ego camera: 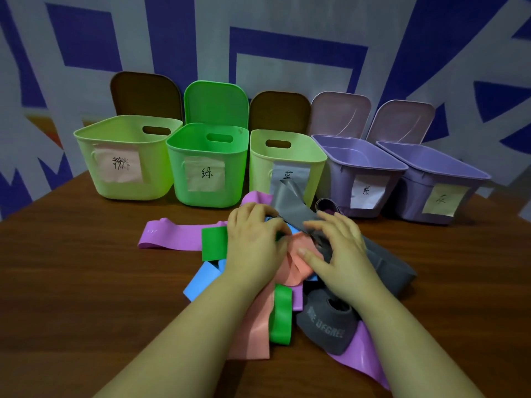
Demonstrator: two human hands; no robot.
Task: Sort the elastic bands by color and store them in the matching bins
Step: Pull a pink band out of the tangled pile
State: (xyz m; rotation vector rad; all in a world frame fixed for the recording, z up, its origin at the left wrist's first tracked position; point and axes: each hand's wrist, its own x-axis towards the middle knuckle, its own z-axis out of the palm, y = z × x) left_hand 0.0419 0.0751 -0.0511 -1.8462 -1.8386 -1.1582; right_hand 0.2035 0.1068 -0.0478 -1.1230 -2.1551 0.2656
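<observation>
Left hand [254,239] fingers curled into band pile [287,271], grip unclear; right hand [334,248] spread wide, touching grey band [296,208]. Bins [207,165] just beyond.

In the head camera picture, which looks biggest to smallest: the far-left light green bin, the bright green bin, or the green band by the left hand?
1. Light green bin
2. Bright green bin, slightly smaller
3. Green band, far smallest
</observation>
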